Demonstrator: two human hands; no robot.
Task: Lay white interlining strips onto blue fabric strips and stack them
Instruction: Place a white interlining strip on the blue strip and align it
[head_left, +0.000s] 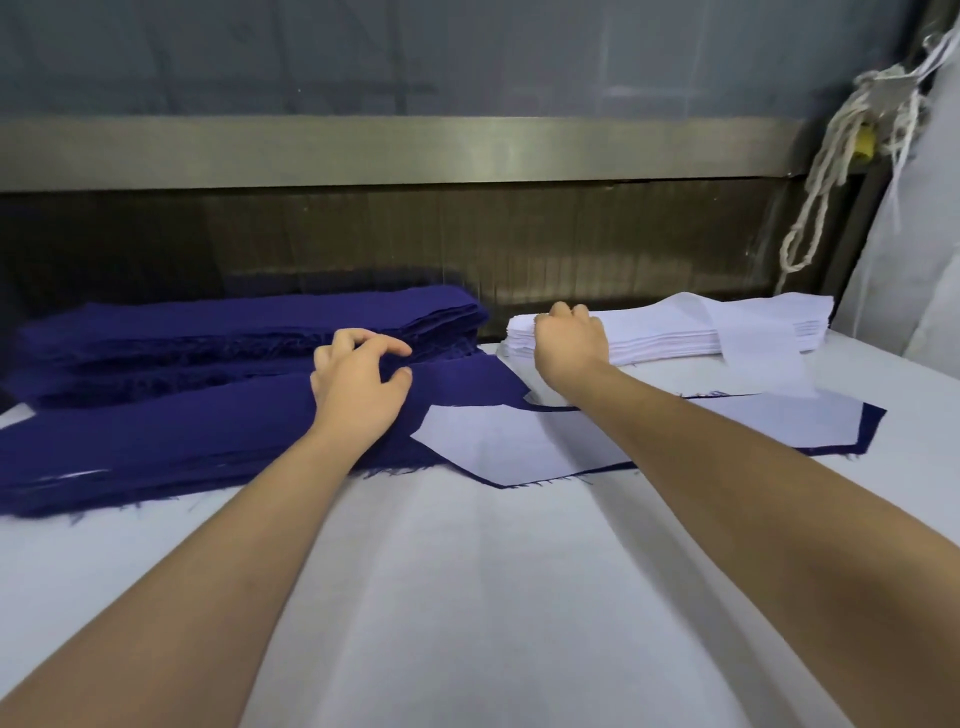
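A white table cover (467, 597) lies in front, a long metal bar (395, 148) runs across the back above a dark panel (363, 234), and a knotted white rope (826, 171) hangs at the right.

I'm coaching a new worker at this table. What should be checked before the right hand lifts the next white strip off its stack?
1. The right hand is on the white interlining stack: ok.
2. It has only one strip: cannot tell, the fingertips are hidden.
3. The left hand rests on the near blue pile: ok.
4. The laid white strip lies flat on its blue piece: ok where visible; the forearm covers part of it.
5. The stack top is free: not ok, a loose white strip drapes across it and over its front edge, and might drag along.
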